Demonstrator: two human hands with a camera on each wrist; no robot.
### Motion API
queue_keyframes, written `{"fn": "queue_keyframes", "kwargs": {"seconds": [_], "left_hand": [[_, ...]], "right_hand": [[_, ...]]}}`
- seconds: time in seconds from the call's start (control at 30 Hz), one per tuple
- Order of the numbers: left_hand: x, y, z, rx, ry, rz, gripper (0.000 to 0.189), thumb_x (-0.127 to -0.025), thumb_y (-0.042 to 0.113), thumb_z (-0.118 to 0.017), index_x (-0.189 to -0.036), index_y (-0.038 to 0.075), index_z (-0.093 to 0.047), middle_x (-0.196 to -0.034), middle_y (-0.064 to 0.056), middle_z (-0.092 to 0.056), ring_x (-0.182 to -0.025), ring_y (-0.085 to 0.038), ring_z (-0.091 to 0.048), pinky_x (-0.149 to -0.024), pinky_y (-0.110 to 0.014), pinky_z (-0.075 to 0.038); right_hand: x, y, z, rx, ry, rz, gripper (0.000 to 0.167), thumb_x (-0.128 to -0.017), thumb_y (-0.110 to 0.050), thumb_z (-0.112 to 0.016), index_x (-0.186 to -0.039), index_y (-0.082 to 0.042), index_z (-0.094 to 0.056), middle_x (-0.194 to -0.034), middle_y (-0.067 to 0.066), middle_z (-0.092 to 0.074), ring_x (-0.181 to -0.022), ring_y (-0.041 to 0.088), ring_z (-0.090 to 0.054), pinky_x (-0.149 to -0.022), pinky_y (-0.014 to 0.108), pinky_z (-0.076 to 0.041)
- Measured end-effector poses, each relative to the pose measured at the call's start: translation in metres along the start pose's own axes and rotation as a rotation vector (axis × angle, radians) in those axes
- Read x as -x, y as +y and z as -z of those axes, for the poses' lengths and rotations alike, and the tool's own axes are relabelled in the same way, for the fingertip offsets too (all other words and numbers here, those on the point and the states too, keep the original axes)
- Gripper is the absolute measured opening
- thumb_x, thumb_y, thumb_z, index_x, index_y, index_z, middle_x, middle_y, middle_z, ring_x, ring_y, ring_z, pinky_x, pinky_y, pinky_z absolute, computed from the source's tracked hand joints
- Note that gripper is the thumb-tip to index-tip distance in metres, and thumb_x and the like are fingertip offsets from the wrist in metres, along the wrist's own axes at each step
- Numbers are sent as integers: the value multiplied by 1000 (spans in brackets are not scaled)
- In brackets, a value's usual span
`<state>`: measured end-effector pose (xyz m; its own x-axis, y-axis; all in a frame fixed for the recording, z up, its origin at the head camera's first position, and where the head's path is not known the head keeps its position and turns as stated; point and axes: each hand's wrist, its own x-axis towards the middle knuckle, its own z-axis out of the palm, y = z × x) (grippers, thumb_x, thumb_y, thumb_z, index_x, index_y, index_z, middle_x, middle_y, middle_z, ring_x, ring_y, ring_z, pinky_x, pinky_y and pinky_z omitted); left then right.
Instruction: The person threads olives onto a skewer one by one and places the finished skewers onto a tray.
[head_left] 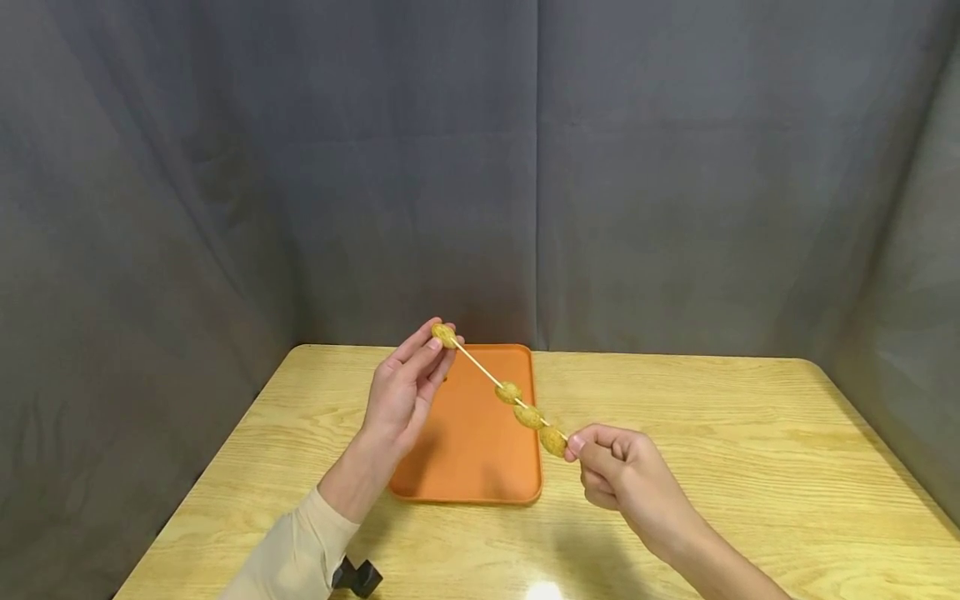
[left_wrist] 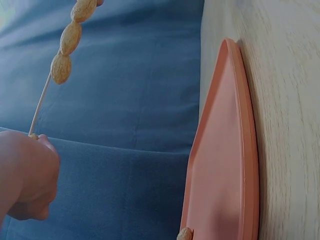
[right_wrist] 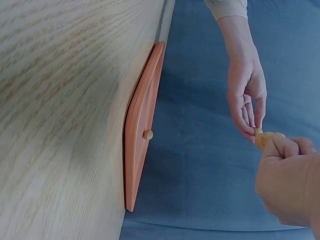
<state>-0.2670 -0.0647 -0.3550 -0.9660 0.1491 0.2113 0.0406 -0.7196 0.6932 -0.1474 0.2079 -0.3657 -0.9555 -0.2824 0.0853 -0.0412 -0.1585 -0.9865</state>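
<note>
My left hand [head_left: 401, 396] is raised over the orange tray [head_left: 480, 458], pinching a tan, pitted oval piece [head_left: 443, 335] at the far tip of a thin wooden skewer [head_left: 477, 364]. Down at the near end, my right hand [head_left: 630, 475] pinches the skewer between thumb and fingers, right beside the lowest oval piece [head_left: 553, 441]. Three such pieces sit close together on that half, with bare stick between them and the one at the tip. In the left wrist view the threaded oval pieces [left_wrist: 70, 38] show a rough surface. Another oval piece [right_wrist: 147, 134] lies on the tray.
The tray rests on a light wood-grain table [head_left: 712, 433] toward its back edge. Grey curtains [head_left: 420, 167] stand behind and at both sides. A small black object [head_left: 366, 577] shows beside the left sleeve [head_left: 300, 542].
</note>
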Motion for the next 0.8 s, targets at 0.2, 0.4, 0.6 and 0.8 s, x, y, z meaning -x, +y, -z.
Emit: {"fn": "queue_keyframes", "kwargs": {"seconds": [0.2, 0.4, 0.6, 0.8], "left_hand": [[1, -4, -2, -12, 14, -6, 45, -100, -2, -63, -143, -4, -53, -148, -28, -46, -133, -37, -51, -108, -35, -44], [4, -8, -4, -27, 34, -7, 44, -100, -2, -63, -143, -3, -54, -146, -27, -48, -130, -35, -54, -107, -35, -45], [8, -14, -7, -39, 25, 11, 46, -100, 2, -65, -144, -1, -54, -144, -25, -52, -132, -36, -52, -107, -34, -44], [10, -21, -11, -48, 8, 29, 50, -100, 3, -65, -147, -4, -49, -144, -25, -53, -130, -34, -55, -108, -34, -44]], "right_hand": [[-1, 0, 0, 9, -9, -6, 21, -105, -13, -58, -95, 5, -59, -57, -3, -31, -49, 9, -23, -46, 24, -17], [-1, 2, -1, 4, -17, -24, 21, -105, -14, -57, -96, 5, -59, -58, -3, -32, -49, 9, -23, -46, 23, -18], [0, 3, -2, 5, -15, -34, 22, -105, -16, -58, -97, 5, -59, -57, -3, -31, -48, 9, -22, -45, 24, -18], [0, 2, -3, 8, -11, -37, 23, -105, -17, -58, -98, 5, -59, -57, -3, -31, -48, 9, -22, -45, 23, -18]]}}
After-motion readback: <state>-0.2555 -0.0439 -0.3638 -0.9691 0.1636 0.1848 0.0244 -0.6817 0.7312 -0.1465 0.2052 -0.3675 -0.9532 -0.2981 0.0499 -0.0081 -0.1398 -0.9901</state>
